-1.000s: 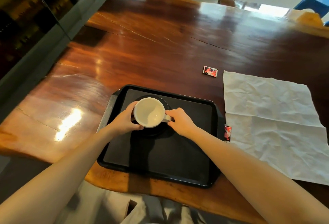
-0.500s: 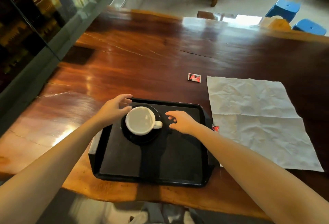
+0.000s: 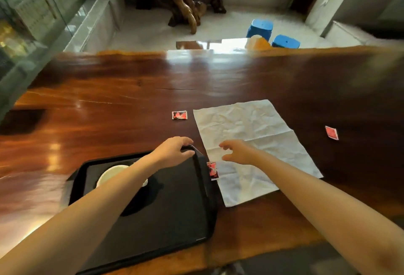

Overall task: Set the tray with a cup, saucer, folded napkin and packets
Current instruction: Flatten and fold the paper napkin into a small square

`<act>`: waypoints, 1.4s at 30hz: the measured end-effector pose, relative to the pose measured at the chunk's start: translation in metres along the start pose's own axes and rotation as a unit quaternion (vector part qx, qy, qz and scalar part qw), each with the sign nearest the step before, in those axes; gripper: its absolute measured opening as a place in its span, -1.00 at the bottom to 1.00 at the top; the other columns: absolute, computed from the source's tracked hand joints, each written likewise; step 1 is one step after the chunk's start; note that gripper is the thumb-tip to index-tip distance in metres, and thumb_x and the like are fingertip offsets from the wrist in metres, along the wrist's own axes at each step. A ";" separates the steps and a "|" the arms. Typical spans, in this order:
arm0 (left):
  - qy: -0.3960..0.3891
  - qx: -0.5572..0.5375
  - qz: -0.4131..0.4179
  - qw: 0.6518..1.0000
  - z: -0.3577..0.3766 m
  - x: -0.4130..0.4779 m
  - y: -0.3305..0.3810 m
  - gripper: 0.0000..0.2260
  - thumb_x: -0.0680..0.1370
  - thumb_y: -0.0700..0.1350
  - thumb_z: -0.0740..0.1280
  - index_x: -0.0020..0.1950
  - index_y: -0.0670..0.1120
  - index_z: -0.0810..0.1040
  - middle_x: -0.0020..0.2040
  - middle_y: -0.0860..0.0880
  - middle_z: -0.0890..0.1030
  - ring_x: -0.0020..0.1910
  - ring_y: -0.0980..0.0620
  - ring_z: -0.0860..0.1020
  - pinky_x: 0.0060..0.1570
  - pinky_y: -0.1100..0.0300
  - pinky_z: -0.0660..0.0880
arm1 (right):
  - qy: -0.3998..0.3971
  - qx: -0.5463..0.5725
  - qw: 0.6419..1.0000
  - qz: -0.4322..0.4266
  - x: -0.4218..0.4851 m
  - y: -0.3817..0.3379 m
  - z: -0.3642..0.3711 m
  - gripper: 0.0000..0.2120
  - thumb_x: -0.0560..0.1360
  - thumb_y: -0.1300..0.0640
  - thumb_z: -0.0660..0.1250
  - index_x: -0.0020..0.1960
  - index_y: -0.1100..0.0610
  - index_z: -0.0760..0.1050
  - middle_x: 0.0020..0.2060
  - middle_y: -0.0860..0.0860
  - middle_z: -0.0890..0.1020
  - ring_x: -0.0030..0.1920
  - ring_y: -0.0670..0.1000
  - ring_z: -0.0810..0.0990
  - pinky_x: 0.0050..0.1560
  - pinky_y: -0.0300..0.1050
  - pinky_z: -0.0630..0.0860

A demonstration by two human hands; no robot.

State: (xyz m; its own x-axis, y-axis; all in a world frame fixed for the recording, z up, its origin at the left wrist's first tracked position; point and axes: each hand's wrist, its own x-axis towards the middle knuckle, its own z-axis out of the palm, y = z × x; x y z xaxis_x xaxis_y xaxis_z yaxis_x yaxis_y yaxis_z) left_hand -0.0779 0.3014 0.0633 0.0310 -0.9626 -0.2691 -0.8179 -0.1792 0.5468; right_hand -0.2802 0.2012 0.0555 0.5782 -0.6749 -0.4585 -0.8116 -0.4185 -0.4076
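A black tray point(image 3: 175, 220) lies on the wooden table point(image 3: 109, 104) near its front edge. On it stands a white cup point(image 3: 110, 173) on a dark saucer point(image 3: 142, 200), both partly hidden by my left forearm. My left hand point(image 3: 172, 153) curls over the tray's far right corner. To the right, a crumpled white napkin point(image 3: 251, 130) lies unfolded and flat. My right hand point(image 3: 238, 152) hovers over its near left part, fingers apart and holding nothing. One red packet point(image 3: 212, 170) lies against the tray's right rim, another point(image 3: 179, 115) left of the napkin, a third point(image 3: 331, 132) to its right.
A glass cabinet point(image 3: 32, 23) runs along the table's left side. Beyond the far edge are two blue stools point(image 3: 262, 27) and a gnarled wooden sculpture point(image 3: 185, 7) on the pale floor.
Both hands have left the cup. My left hand moved right to the tray's far corner and my right hand moved out over the napkin. The view tilted up, revealing a third packet.
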 end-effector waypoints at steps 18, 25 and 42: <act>0.017 -0.024 -0.133 0.991 0.141 0.138 0.136 -0.52 0.55 -0.02 0.26 0.44 -0.12 0.29 0.43 -0.11 0.37 0.40 -0.08 0.33 0.35 0.07 0.27 | -0.018 -0.071 0.997 0.015 0.004 0.248 -0.061 -0.54 0.59 0.04 0.19 0.43 0.16 0.24 0.39 0.10 0.38 0.36 0.12 0.37 0.32 -0.02 0.35; 0.158 -0.012 -0.205 0.966 0.216 0.159 0.134 -0.53 0.56 -0.05 0.21 0.47 -0.04 0.22 0.49 -0.07 0.26 0.46 -0.07 0.21 0.40 -0.01 0.23 | 0.079 -0.130 0.987 -0.055 0.054 0.246 -0.009 -0.55 0.59 0.04 0.12 0.43 0.17 0.17 0.42 0.13 0.27 0.41 0.17 0.20 0.39 0.02 0.17; 0.209 0.160 -0.194 0.945 0.257 0.192 0.083 -0.42 0.52 0.25 -0.16 0.52 0.09 -0.05 0.54 0.10 -0.08 0.52 0.10 -0.12 0.46 0.05 -0.20 | 0.163 -0.171 0.970 -0.063 0.115 0.335 0.012 -0.38 0.50 -0.27 -0.29 0.51 -0.11 -0.23 0.51 -0.10 -0.24 0.51 -0.01 -0.30 0.44 -0.02 -0.40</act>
State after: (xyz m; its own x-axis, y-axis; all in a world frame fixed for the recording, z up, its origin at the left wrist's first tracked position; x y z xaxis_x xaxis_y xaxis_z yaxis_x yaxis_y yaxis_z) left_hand -0.2874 0.1539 -0.1469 0.5336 -0.8453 -0.0261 -0.8285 -0.5287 0.1846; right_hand -0.4849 -0.0096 -0.1429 0.6624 -0.7387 -0.1247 -0.7490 -0.6492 -0.1328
